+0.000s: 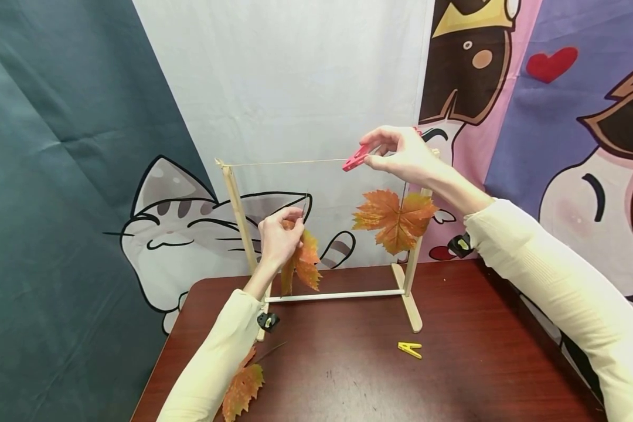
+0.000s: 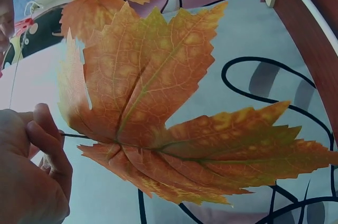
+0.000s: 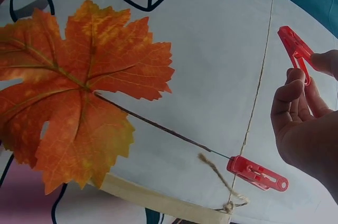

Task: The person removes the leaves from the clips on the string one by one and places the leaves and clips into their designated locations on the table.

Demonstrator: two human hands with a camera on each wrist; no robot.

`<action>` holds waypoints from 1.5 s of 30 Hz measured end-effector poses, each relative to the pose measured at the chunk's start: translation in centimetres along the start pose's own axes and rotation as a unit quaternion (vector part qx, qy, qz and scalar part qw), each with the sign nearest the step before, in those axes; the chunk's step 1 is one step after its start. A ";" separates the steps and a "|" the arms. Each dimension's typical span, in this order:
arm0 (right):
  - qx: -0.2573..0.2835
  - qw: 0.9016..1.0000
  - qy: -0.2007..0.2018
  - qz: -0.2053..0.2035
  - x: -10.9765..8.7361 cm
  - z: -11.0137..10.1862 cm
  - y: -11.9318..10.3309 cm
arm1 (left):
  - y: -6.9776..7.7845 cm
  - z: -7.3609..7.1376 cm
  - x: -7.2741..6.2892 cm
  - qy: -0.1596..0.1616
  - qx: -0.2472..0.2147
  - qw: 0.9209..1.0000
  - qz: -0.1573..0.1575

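Observation:
My left hand (image 1: pixel 281 235) pinches the dark stem of an orange maple leaf (image 2: pixel 142 97); the blade hangs below the fingers, left of the frame's middle. Between thumb and fingers of my right hand (image 1: pixel 401 153) is a red clothespin (image 3: pixel 297 48), close to the string (image 1: pixel 285 162) in the head view. The right wrist view shows a second red clothespin (image 3: pixel 256 173) clipped on the string near its knotted end. From it another orange leaf (image 3: pixel 87 89) hangs by its stem.
A wooden frame (image 1: pixel 237 214) with a white lower bar (image 1: pixel 337 296) stands on the brown table (image 1: pixel 348 375). A yellow clothespin (image 1: pixel 410 350) lies at front right. Another leaf (image 1: pixel 244 387) lies by my left forearm. Cartoon-printed cloth (image 1: pixel 316 76) hangs behind.

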State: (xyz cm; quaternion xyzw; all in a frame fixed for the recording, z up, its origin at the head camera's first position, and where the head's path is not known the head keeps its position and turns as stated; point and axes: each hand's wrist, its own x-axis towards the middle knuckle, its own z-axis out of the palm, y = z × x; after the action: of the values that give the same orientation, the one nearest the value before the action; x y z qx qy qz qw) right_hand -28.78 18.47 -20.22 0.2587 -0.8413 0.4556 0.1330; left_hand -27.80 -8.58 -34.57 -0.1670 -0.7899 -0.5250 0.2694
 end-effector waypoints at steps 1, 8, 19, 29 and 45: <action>0.001 1.000 0.000 -0.001 -0.1 0.0 0.1 | -0.1 -0.1 -0.1 0.001 0.001 1.000 0.001; 0.002 1.000 -0.001 0.006 -1.0 -0.2 0.9 | -0.3 -0.7 -0.7 -0.003 0.004 1.000 0.012; 0.021 1.000 -0.016 -0.007 -3.1 -0.5 2.3 | -1.0 -1.7 -1.8 -0.003 0.032 0.999 0.030; 0.032 0.999 -0.029 -0.017 -4.8 -0.8 3.3 | -1.3 -2.3 -2.7 -0.013 0.038 0.999 0.023; 0.043 0.998 -0.033 0.013 -7.9 -0.3 5.7 | -2.7 -3.4 -4.4 -0.013 0.089 0.995 0.037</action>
State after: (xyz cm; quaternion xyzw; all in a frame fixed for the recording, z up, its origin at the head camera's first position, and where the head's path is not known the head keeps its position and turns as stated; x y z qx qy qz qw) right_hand -25.37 23.78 -27.62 0.2680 -0.8283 0.4841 0.0880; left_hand -24.90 -12.69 -38.18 -0.1785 -0.8301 -0.4399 0.2926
